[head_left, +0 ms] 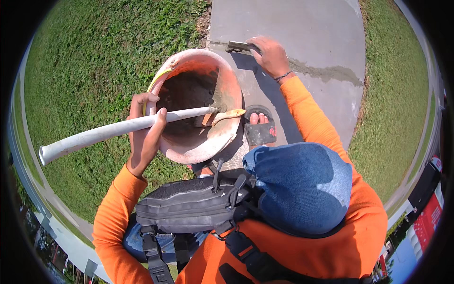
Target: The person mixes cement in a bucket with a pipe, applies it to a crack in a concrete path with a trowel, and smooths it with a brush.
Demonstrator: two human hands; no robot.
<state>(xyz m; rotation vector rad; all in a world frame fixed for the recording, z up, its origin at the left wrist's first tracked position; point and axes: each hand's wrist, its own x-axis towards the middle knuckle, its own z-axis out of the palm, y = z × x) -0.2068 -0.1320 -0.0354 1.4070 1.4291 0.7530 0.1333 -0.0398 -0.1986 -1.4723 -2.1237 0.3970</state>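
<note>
- On both sides of the walkway spreads short green grass (104,52), sunlit and wide.
- Between the grass runs a smooth grey concrete path (302,23), crossed by an uneven, darker strip of mortar (326,72).
- Long orange sleeves (312,109) cover the person's arms, one reaching to the bucket, the other out over the path.
- A pale bucket (229,80), stained orange inside, tilts so that its mouth faces up; it is beside the path's left edge, and dark grey material (187,92) lies inside.
- Below it sits a black zippered bag (184,208) with straps and buckles.
- One white pipe (104,135) slants across the bucket's left rim, its flared end out over the grass, its narrower end over the bucket's mouth.
- The left hand (144,149) is part closed at that rim, thumb and fingers around the pipe.
- The right hand (272,54) is curled firmly around a flat tool above the path, near the mortar strip.
- A black open-toed sandal (260,134) stands just right of the bucket.
- That flat tool (239,46) shows nearly edge-on; whether it touches the concrete, I cannot tell.
- A stick-like handle (229,115) with a yellow tip leans inside the bucket.
- A thin dark band (283,76) circles the right wrist.
</note>
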